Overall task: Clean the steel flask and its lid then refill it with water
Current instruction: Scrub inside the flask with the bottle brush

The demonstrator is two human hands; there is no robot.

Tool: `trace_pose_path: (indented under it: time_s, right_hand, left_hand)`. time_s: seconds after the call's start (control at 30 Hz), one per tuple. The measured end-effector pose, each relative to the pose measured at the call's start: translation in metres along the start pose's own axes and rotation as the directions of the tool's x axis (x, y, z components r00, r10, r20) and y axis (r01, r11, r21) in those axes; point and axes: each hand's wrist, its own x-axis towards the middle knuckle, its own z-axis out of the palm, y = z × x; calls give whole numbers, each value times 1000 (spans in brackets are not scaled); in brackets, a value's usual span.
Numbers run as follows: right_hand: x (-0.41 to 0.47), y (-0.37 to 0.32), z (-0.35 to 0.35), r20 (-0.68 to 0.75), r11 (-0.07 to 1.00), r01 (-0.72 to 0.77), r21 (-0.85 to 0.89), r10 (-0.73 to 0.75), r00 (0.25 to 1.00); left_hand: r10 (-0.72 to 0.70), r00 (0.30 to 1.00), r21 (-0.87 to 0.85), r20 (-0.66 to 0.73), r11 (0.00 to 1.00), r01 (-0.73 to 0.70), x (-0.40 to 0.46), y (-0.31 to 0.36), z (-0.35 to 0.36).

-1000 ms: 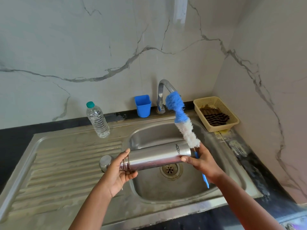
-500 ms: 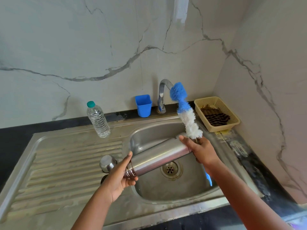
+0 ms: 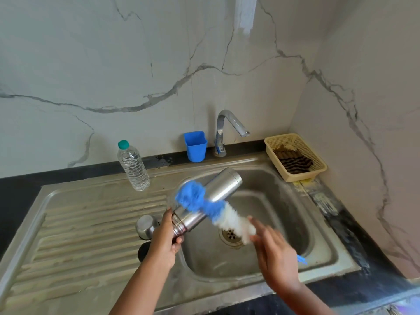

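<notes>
My left hand [image 3: 164,241] grips the steel flask [image 3: 218,192] by its neck end over the sink basin [image 3: 284,201]; the flask tilts with its base up and to the right. My right hand [image 3: 275,253], blurred by motion, holds the blue handle of a bottle brush [image 3: 213,209]. The brush's blue and white bristles lie across the flask's body. A steel lid cup [image 3: 146,226] stands on the drainboard beside my left hand, with a dark round piece [image 3: 143,251] just below it.
The tap [image 3: 229,126] arches over the basin's back edge. A blue cup [image 3: 195,146] and a clear water bottle [image 3: 133,167] stand at the back. A beige basket [image 3: 295,155] with a dark scrubber sits at the right. The ribbed drainboard [image 3: 91,228] spreads left.
My right hand let go of the flask's base and swung the brush down from upright to lie across the flask. The flask's base tilted higher toward the tap.
</notes>
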Motion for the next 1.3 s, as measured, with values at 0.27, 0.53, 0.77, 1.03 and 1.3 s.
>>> trace_pose_path:
  time_s: [0.27,0.53,0.77,1.03,1.3]
  right_hand:
    - [-7,5,-1,55,984,-139,-108,145,988]
    - [9,-5,-8,150,978,-89,-190,119,982]
    - [12,6,-4,86,951,-210,-227,234,968]
    - [-5,17,-15,242,922,303,-241,-245,939]
    - [-4,43,-11,85,978,-124,-168,140,987]
  left_hand:
    - [-38,998,-45,41,998,40,16,1,-6]
    - [16,1000,-19,-15,1000,-16,14,-1,-7]
    - [94,992,33,-79,995,-92,10,-1,-6]
    - [-26,992,-114,122,993,40,14,-4,-8]
    - [-121,968,-148,221,977,156,14,4,-9]
